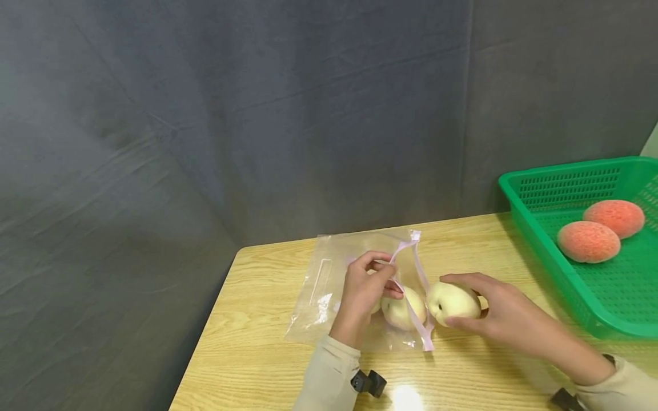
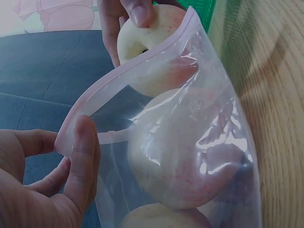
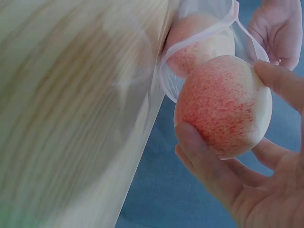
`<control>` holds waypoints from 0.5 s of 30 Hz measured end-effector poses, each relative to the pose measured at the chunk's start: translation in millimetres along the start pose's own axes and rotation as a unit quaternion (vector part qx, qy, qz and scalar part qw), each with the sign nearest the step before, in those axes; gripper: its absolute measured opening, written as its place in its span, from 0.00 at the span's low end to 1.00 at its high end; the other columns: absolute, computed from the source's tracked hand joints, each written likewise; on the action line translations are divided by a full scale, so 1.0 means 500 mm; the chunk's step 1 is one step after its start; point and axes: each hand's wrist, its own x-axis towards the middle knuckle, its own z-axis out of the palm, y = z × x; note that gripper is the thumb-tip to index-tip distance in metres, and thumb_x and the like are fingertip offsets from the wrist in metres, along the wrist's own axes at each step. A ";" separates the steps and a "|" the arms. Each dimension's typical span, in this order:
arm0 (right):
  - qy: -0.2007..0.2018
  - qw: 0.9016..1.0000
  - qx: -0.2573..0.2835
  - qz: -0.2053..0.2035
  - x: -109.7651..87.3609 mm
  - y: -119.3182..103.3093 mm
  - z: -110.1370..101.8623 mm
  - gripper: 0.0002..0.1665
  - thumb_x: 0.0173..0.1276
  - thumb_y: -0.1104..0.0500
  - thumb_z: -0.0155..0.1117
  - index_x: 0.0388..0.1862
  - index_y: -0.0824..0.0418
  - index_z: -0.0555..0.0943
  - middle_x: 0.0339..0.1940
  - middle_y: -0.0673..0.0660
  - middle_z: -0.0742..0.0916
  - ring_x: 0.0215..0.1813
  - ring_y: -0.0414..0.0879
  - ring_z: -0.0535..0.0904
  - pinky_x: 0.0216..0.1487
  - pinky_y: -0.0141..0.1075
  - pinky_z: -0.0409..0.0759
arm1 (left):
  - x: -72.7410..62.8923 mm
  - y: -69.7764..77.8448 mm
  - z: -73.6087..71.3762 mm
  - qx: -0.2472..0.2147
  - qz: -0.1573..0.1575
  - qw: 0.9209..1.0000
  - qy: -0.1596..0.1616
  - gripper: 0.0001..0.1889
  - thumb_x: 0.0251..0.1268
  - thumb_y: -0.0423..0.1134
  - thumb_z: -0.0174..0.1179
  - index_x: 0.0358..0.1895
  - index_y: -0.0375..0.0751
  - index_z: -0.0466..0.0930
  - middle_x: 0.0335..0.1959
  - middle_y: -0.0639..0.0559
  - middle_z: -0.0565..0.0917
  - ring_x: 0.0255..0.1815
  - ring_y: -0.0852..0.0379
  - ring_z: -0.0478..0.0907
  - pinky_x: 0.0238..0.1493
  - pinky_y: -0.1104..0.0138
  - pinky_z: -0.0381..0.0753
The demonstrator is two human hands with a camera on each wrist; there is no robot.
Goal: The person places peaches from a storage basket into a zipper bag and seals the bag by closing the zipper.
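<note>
One peach is held just outside the clear bag's mouth, in the right hand's part-spread thumb and fingers; the bag's rim, pinched by the left hand, is best lifted wide; wooden table is seen beneath the bag, dark cloth behind it

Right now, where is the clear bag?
In the head view, the clear bag lies on the table, left of the green basket. The left hand pinches its pink edge, near the right hand.
</note>
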 end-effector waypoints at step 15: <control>0.000 1.000 -0.005 -0.003 0.021 -0.010 0.008 0.39 0.51 0.38 0.78 0.61 0.48 0.80 0.52 0.50 0.87 0.45 0.39 0.79 0.37 0.31 0.80 | -0.003 -0.002 0.006 -0.011 0.004 1.000 -0.006 0.09 0.63 0.28 0.60 0.46 0.34 0.81 0.31 0.50 0.76 0.16 0.59 0.81 0.25 0.66 0.90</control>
